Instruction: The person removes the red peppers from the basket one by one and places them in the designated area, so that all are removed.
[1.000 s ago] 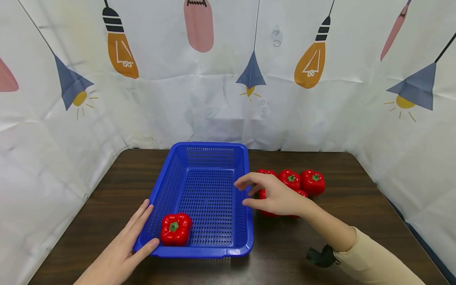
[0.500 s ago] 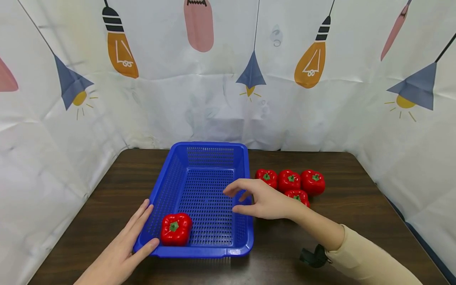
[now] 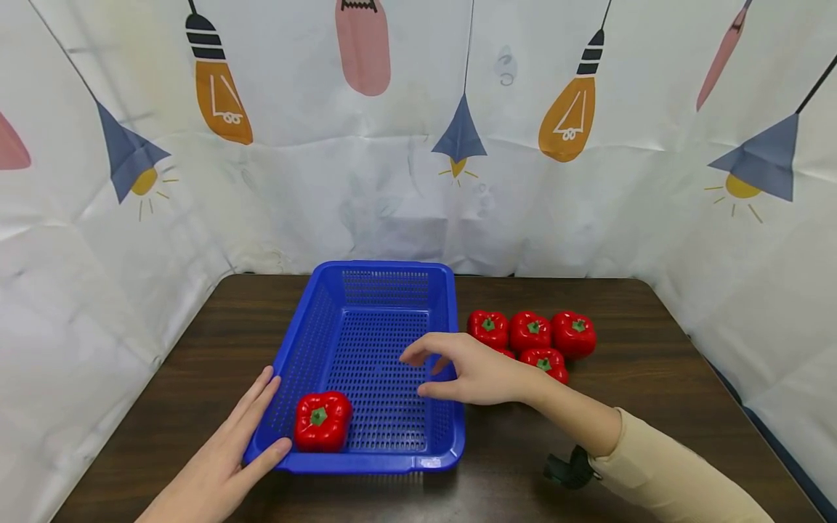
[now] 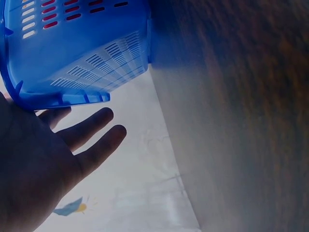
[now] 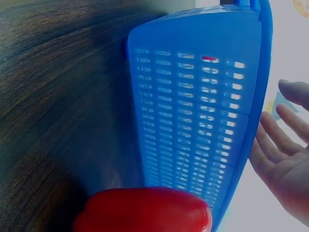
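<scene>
A blue perforated plastic basket (image 3: 386,341) sits on the table, with one red bell pepper (image 3: 322,425) in its near left corner. My left hand (image 3: 222,457) rests at the basket's near left corner, fingers extended along the rim and thumb over the front edge. My right hand (image 3: 467,372) reaches over the right rim, fingers loosely bent and thumb apart, holding nothing. In the right wrist view, that same hand (image 5: 285,145) shows beyond the basket's rim. Several more red bell peppers (image 3: 531,333) lie grouped right of the basket, one mostly hidden behind my right hand.
The dark wood-grain table (image 3: 621,407) carries everything. A white cloth (image 3: 405,196) printed with bulbs and lamps hangs around its back and sides. In the right wrist view, a red pepper (image 5: 145,210) stands close outside the basket's perforated side wall (image 5: 193,121).
My right hand has drifted left and slightly nearer to me, farther over the basket, uncovering more of the peppers on the right. My left hand and the basket keep their places.
</scene>
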Action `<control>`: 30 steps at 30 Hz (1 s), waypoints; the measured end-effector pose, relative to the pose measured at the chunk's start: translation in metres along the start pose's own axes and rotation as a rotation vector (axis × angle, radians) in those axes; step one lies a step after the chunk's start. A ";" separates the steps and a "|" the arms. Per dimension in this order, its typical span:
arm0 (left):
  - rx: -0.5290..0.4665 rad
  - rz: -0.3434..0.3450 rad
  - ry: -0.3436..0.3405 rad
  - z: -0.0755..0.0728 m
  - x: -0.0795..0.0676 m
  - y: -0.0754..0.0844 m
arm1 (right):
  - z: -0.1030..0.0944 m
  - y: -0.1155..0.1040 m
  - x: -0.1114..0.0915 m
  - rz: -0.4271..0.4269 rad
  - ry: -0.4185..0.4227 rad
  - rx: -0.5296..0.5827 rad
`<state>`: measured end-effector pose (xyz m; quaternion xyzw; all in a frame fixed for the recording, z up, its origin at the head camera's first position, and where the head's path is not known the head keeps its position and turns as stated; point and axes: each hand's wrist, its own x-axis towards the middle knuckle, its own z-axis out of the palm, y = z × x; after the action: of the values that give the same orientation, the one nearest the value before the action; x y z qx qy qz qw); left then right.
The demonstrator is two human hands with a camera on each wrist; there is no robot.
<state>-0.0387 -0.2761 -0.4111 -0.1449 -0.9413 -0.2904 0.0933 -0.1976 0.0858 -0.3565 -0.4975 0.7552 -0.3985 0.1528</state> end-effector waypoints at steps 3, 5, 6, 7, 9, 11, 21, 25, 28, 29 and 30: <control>0.000 -0.003 -0.001 0.000 0.000 0.000 | 0.002 0.001 0.003 0.000 -0.020 -0.009; 0.003 0.005 0.005 0.001 0.000 -0.001 | 0.003 0.001 0.005 -0.003 -0.030 -0.011; 0.003 0.009 0.008 0.001 0.000 -0.001 | 0.004 0.001 0.005 -0.004 -0.036 -0.012; 0.003 0.013 0.010 0.001 0.000 -0.001 | 0.004 0.001 0.006 -0.004 -0.041 -0.009; 0.004 0.021 0.016 0.002 -0.001 -0.001 | 0.005 0.001 0.007 -0.001 -0.051 -0.004; 0.005 0.027 0.021 0.002 -0.001 -0.001 | 0.006 0.001 0.008 0.004 -0.059 -0.002; 0.022 0.021 0.021 0.001 0.000 -0.002 | 0.011 0.002 0.015 0.025 -0.089 -0.034; 0.025 0.020 0.021 0.001 0.000 -0.002 | 0.015 0.003 0.019 0.025 -0.115 -0.046; 0.022 0.022 0.021 0.002 0.000 -0.002 | 0.020 0.003 0.023 0.030 -0.137 -0.057; 0.020 0.023 0.020 0.002 0.000 -0.002 | 0.021 0.004 0.024 0.031 -0.144 -0.061; 0.018 0.024 0.021 0.002 0.000 -0.002 | 0.023 0.005 0.025 0.030 -0.151 -0.069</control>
<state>-0.0395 -0.2769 -0.4139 -0.1524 -0.9410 -0.2822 0.1081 -0.1980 0.0543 -0.3703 -0.5198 0.7622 -0.3312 0.1979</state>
